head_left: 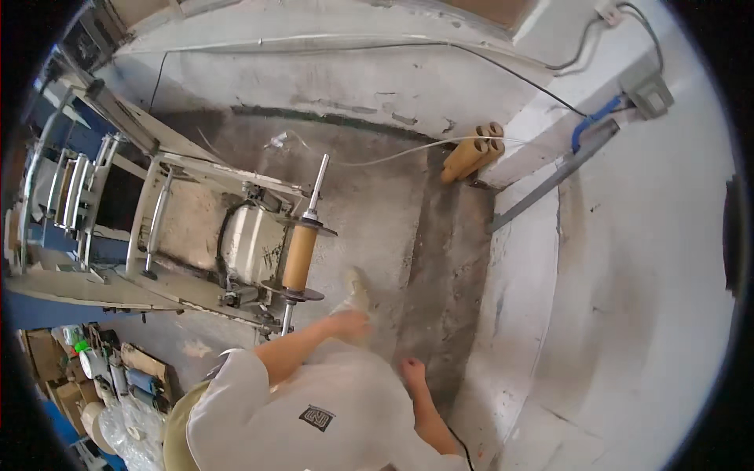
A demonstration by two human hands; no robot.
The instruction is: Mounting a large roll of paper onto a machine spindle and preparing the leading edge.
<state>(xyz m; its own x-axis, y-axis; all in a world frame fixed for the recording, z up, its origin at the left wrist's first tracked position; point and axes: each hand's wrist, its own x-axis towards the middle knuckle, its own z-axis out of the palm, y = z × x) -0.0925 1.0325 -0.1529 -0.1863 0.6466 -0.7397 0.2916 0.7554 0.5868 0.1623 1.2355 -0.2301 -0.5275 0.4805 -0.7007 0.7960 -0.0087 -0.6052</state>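
Note:
My left hand (351,324) hangs in front of my body, smeared by motion, so its fingers cannot be made out. Below it a light-coloured shoe (357,286) shows on the floor. Close by on the left is a brown cardboard core (298,259) on a metal shaft (320,182), between two dark round discs (292,290); the hand is apart from it. My right hand (411,367) hangs low at my right side, its fingers curled in, with nothing seen in it and touching nothing.
The roller machine's frame (149,188) fills the left side. Several cardboard tubes (471,157) stand by the far wall corner. A grey conduit (558,177) slants along the right wall (628,275). A pale cable (393,159) crosses the floor. Boxes and wrapped rolls (118,385) lie at lower left.

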